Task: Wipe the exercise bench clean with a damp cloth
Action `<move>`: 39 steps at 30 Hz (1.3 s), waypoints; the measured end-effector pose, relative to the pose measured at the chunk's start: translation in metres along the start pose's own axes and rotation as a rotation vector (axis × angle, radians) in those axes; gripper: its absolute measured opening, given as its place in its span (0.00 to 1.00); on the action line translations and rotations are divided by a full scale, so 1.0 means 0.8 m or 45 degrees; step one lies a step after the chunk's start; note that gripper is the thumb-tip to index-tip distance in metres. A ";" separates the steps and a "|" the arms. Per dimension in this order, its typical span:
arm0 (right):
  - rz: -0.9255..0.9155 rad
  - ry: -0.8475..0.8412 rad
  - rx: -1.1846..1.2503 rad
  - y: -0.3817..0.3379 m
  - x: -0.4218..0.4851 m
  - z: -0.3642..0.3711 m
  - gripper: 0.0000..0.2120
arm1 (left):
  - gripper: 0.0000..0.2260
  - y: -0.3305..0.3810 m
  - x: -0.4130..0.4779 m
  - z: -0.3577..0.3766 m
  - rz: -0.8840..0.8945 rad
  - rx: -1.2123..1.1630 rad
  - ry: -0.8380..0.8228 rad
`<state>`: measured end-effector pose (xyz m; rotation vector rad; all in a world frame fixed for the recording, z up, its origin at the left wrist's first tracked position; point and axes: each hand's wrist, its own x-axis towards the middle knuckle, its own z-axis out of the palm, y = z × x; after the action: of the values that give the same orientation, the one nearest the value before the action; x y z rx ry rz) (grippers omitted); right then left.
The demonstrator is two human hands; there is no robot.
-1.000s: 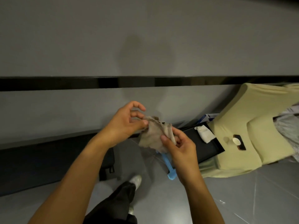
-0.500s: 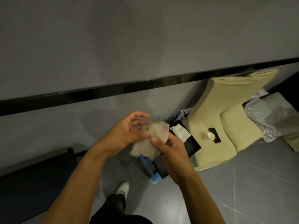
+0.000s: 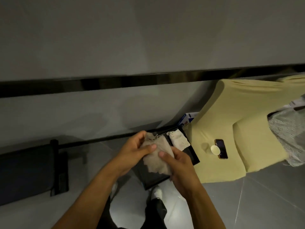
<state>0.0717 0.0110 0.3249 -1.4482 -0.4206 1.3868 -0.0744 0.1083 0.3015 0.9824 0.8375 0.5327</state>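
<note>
Beige cloth [image 3: 155, 156], crumpled and frayed at its lower edge, sits at frame centre, held up between both hands above a black bench pad [image 3: 192, 156]. It does not touch the pad.

- Left hand [image 3: 132, 152]: grasping the cloth's upper left part, thumb laid across the front, fingers curled round the top edge.
- Right hand [image 3: 179, 166]: grasping the lower right part, thumb on the front, fingers tucked out of sight behind the fabric.
- Second cloth [image 3: 179, 141], paler and folded, lies on the far end of the pad, just above right of the hands.
- Dark padded section [image 3: 24, 174] on a black frame at the left edge; whether it joins the centre pad, cannot tell.
- Yellow-covered furniture [image 3: 247, 123] fills the right of the frame. On it, a phone [image 3: 222, 148] lies flat with a white cup [image 3: 215, 150] touching its left side.
- Blue box [image 3: 188, 119] shows between pad and yellow cover, against the grey wall.
- Patterned grey fabric [image 3: 288, 134] at far right.
- White shoe [image 3: 157, 192] on the grey tiled floor [image 3: 255, 204], bottom centre.
</note>
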 end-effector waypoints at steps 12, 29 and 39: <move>0.121 -0.393 -0.410 0.008 0.073 -0.165 0.11 | 0.13 -0.100 0.055 0.110 -0.092 0.159 0.182; 0.154 0.103 -0.781 0.264 0.262 -0.156 0.07 | 0.08 -0.369 0.173 0.017 -0.317 0.447 0.978; 0.391 0.050 -1.242 0.358 0.399 -0.162 0.24 | 0.15 -0.472 0.161 -0.051 -0.571 0.784 0.888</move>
<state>0.1606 0.1017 -0.1046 -2.3965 -0.9650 1.4497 -0.0223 0.0439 -0.0908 1.1195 1.8728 0.2125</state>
